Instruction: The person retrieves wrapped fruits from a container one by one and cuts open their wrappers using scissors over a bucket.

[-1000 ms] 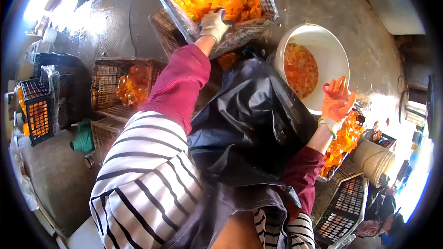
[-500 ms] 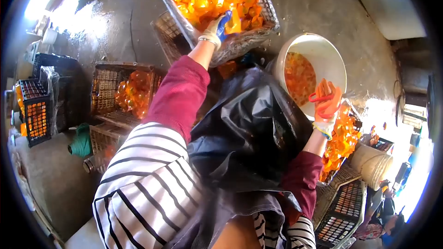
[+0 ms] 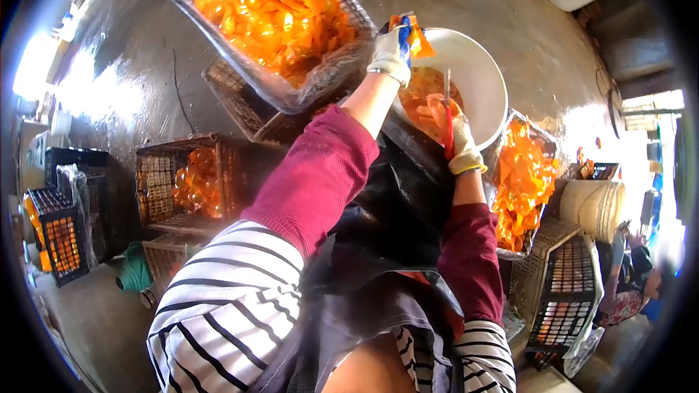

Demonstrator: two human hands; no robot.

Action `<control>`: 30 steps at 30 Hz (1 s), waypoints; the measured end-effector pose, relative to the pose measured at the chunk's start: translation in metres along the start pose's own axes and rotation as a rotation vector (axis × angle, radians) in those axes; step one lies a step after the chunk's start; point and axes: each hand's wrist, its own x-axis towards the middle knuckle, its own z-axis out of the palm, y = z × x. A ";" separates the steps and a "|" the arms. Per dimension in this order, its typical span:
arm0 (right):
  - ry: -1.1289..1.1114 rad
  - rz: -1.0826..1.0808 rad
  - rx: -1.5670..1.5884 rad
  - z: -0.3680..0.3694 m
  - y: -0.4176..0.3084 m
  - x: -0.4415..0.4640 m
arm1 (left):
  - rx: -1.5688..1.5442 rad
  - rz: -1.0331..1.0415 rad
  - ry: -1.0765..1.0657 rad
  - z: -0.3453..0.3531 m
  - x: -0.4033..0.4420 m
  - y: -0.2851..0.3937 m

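Observation:
My left hand (image 3: 393,51), in a white glove with blue on it, is closed on a glossy orange pepper piece (image 3: 419,42) at the near-left rim of a white bucket (image 3: 484,73). Gloved in orange and white, my right hand (image 3: 453,125) grips a small knife (image 3: 448,135) by its red handle, blade pointing up over the bucket. Inside the bucket lie orange-red scraps (image 3: 419,87), partly hidden by my hands. To the left stands a plastic-lined crate (image 3: 251,91) heaped with orange pepper pieces (image 3: 277,14). Another lined crate of pieces (image 3: 520,182) sits right of the bucket.
A brown crate (image 3: 156,189) with some orange pieces lies at left, near a green roll (image 3: 134,268). Stacked dark crates (image 3: 58,240) stand farther left. At right are a beige bucket (image 3: 593,207), more crates (image 3: 557,313) and another person (image 3: 630,276).
My left hand has moved right from the heaped crate to the bucket with a pepper piece. My right hand has come left over the bucket with the knife. The view has shifted.

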 end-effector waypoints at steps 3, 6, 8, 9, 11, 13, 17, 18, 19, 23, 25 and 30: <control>0.052 0.037 -0.109 0.014 -0.014 -0.014 | 0.071 -0.104 0.058 0.007 -0.013 -0.002; -0.067 -0.016 -0.234 -0.006 0.014 0.017 | -0.042 -0.077 -0.044 0.015 -0.026 0.002; -0.142 -0.070 -0.195 -0.022 0.045 0.042 | -0.028 -0.092 -0.102 0.022 -0.038 0.009; -0.122 -0.019 -0.098 -0.019 0.039 0.037 | -0.045 -0.063 -0.171 0.024 -0.035 0.000; -0.086 0.084 0.092 -0.003 0.015 0.025 | -0.056 0.019 -0.256 0.030 -0.040 -0.010; -0.060 0.061 0.049 -0.007 0.017 0.028 | 0.024 0.089 -0.283 0.031 -0.047 -0.009; 0.026 0.111 -0.204 -0.011 0.005 0.025 | -0.102 -0.022 -0.360 0.027 -0.034 -0.019; 0.045 0.113 -0.288 -0.008 0.000 0.021 | -0.087 0.007 -0.397 0.025 -0.030 -0.021; 0.064 0.114 -0.373 -0.006 -0.003 0.019 | -0.073 0.035 -0.434 0.023 -0.026 -0.024; 0.048 -0.096 -0.191 -0.011 0.022 0.031 | 0.099 -0.035 -0.422 0.023 -0.028 -0.028; 0.004 -0.024 -0.026 -0.008 0.012 0.025 | -0.013 -0.045 -0.430 0.021 -0.026 -0.034; 0.122 0.045 -0.242 -0.005 -0.002 0.017 | 0.281 -0.056 -0.496 0.018 -0.017 -0.038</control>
